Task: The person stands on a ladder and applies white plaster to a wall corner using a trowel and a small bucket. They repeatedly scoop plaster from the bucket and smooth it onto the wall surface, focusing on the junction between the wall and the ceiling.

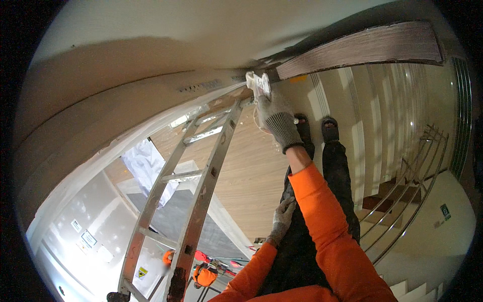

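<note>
Reaching up high, the right hand (275, 117) in its grey knit glove gripped a crumpled white cloth (258, 84) and pressed it against the pale wall, right where the wall met the dark wooden ledge (359, 48). The cloth sat bunched at the fingertips, just beside the top of the tall silver metal ladder (198, 173). It looked soft, light and floppy, so it would squash in the hand and was best held in a bunch in the middle, with the fingers wrapped round it. The left hand (283, 217), in a grey glove too, hung low by the dark trousers (338, 181); it looked loose and held nothing, though the view there was small and I could not be sure. Two black shoes (316, 129) stood on the light wooden floor. A curved metal stair rail (420, 181) ran down on the right. Far below, someone in orange (205, 275) worked near the foot of the ladder.
</note>
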Action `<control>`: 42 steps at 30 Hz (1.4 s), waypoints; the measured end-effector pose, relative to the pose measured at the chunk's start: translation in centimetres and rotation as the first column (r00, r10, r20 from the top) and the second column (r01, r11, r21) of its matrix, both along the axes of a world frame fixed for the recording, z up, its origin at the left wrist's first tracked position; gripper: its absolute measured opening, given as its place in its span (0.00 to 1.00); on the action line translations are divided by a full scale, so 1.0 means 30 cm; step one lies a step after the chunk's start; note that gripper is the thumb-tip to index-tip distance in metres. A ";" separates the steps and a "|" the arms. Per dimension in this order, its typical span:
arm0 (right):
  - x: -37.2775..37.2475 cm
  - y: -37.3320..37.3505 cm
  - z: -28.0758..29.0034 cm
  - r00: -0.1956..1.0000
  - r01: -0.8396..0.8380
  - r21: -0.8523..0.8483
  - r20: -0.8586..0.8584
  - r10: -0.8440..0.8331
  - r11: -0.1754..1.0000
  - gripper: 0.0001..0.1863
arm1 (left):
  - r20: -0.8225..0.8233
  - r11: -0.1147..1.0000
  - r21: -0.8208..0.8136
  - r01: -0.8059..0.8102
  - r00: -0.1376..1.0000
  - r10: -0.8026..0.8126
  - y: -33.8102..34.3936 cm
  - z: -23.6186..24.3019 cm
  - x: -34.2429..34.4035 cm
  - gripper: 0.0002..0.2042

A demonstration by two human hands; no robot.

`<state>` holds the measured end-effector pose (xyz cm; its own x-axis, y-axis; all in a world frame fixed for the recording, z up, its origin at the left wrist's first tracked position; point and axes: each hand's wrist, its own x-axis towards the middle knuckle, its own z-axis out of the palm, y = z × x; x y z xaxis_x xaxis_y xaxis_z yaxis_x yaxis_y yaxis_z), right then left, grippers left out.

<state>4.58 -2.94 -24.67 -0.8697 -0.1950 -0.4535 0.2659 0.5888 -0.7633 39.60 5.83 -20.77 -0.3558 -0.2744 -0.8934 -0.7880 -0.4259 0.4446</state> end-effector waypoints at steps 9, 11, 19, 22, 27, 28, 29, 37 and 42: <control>-0.031 -0.177 -0.011 0.961 -0.082 0.142 -0.250 0.116 0.986 0.17 | 0.064 0.940 -0.065 0.336 0.941 -0.332 -0.054 -0.080 0.122 0.17; -0.010 -0.181 0.079 0.982 -0.117 0.096 -0.139 0.130 0.988 0.19 | 0.022 0.945 -0.081 0.317 0.949 -0.316 -0.049 -0.112 0.166 0.17; 0.037 0.048 0.102 0.870 -0.240 0.144 -0.407 0.279 0.960 0.12 | 0.093 0.999 0.010 0.030 0.995 -0.031 -0.020 -0.055 0.056 0.18; -0.041 0.004 0.023 0.997 -0.064 0.013 0.032 0.063 0.998 0.14 | -0.025 0.999 0.019 -0.025 0.999 0.026 -0.009 -0.071 0.069 0.18; -0.145 -0.070 -0.129 0.973 -0.231 -0.031 -0.016 0.230 0.973 0.23 | 0.055 0.996 0.078 -0.042 0.998 0.037 -0.020 -0.081 0.085 0.16; -0.167 -0.088 -0.101 0.963 -0.255 -0.048 0.080 0.259 0.966 0.25 | 0.070 0.996 0.077 -0.036 0.997 0.030 -0.016 -0.074 0.088 0.16; -0.170 -0.093 -0.108 0.965 -0.218 -0.049 0.136 0.223 0.975 0.26 | 0.079 0.997 0.075 -0.022 0.997 0.016 -0.014 -0.077 0.084 0.15; -0.198 -0.035 0.000 0.920 -0.368 -0.119 0.099 0.379 0.922 0.27 | 0.026 0.998 0.047 0.030 0.999 -0.031 -0.020 -0.058 0.053 0.16; -0.249 0.049 0.252 0.880 -0.428 -0.217 0.123 0.460 0.877 0.26 | 0.067 0.999 0.028 0.042 0.997 -0.044 -0.004 -0.061 0.044 0.16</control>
<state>-2.88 -1.48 -17.09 -0.5874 -0.6333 -0.5039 0.1402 0.5335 -0.8341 40.91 5.69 -22.61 -0.3050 -0.2364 -0.9225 -0.8339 -0.4015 0.3786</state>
